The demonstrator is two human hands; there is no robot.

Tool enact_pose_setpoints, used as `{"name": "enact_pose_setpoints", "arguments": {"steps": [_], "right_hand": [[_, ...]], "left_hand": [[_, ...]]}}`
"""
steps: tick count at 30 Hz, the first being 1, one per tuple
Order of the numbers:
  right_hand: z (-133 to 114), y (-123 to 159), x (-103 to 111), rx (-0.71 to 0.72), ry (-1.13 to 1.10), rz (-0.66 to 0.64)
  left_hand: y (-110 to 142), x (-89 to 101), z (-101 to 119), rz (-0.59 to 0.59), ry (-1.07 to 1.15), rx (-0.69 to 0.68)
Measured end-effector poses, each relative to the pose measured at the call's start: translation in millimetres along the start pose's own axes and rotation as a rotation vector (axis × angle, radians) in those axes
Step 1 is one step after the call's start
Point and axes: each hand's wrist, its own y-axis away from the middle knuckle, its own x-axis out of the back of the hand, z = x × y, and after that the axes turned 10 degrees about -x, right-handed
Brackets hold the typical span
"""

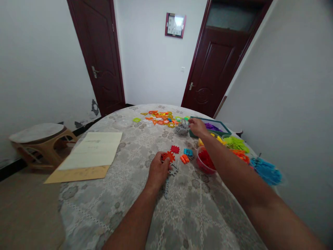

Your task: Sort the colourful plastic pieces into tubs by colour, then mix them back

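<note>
My left hand is closed around an orange-red interlocking plastic tile with toothed edges. Grey toothed pieces sit right beside and below its fingers; whether they are joined to the tile, I cannot tell. My right hand is stretched far out, its fingers bent together at the rim of a clear bowl of grey pieces. Anything in that pinch is too small to make out. Near the left hand lie a red tile, a blue tile and some orange pieces.
A tub of red pieces stands under my right forearm. Green pieces, blue pieces and a green-edged box with purple pieces line the right side. Scattered tiles lie at the back. Paper sheets overhang the table's left edge.
</note>
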Motion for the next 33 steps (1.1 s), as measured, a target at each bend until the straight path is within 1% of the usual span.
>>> {"name": "enact_pose_setpoints", "arguments": {"steps": [2, 3, 6, 9, 11, 14, 15, 17, 19, 21, 23, 25, 27, 29, 31, 33], "right_hand": [[-0.1, 19.5, 1.6, 0.020, -0.010, -0.045], [-0.3, 32.8, 2.8, 0.036, -0.027, -0.091], [-2.0, 82.9, 7.6, 0.144, -0.090, -0.243], [-3.6, 134.1, 9.5, 0.255, -0.111, -0.302], [-2.6, 159.6, 7.1, 0.249, -0.141, -0.348], [3.2, 179.8, 2.6, 0.173, -0.219, -0.398], [5.8, 182.7, 2.6, 0.141, -0.244, -0.397], [10.7, 185.5, 6.8, 0.068, -0.289, -0.381], [14.4, 187.5, 16.7, -0.004, -0.316, -0.351], [17.1, 191.2, 29.9, -0.048, -0.303, -0.318], [19.8, 197.4, 43.1, -0.056, -0.264, -0.289], [23.9, 205.2, 53.7, -0.041, -0.224, -0.254], [29.8, 213.1, 61.3, -0.010, -0.195, -0.223], [37.4, 219.5, 67.2, 0.027, -0.176, -0.194], [46.2, 223.7, 73.2, 0.068, -0.167, -0.131], [55.9, 226.3, 79.6, 0.126, -0.173, 0.008]], "left_hand": [[-1.8, -1.6, -2.4, 0.003, 0.022, 0.014], [-2.3, -2.4, -2.7, 0.000, 0.033, 0.014], [-2.3, -3.5, -0.6, -0.019, 0.044, -0.019], [-1.1, -2.3, 3.2, -0.071, 0.040, -0.059], [-0.3, -1.2, 5.4, -0.143, 0.047, -0.079], [0.8, -0.6, 8.8, -0.252, 0.083, -0.088], [1.0, -0.6, 10.1, -0.275, 0.092, -0.084], [1.1, -0.1, 12.4, -0.283, 0.085, -0.072], [0.7, 1.6, 13.4, -0.239, 0.000, -0.086], [0.4, 4.1, 12.2, -0.174, -0.192, -0.166], [1.0, 6.4, 9.1, -0.150, -0.446, -0.309], [3.1, 7.0, 5.8, -0.200, -0.680, -0.450], [6.4, 5.6, 3.9, -0.293, -0.866, -0.512], [9.3, 3.5, 3.6, -0.386, -1.015, -0.494], [10.6, 1.9, 3.6, -0.437, -1.113, -0.448], [10.0, 1.5, 2.3, -0.449, -1.151, -0.423]]}}
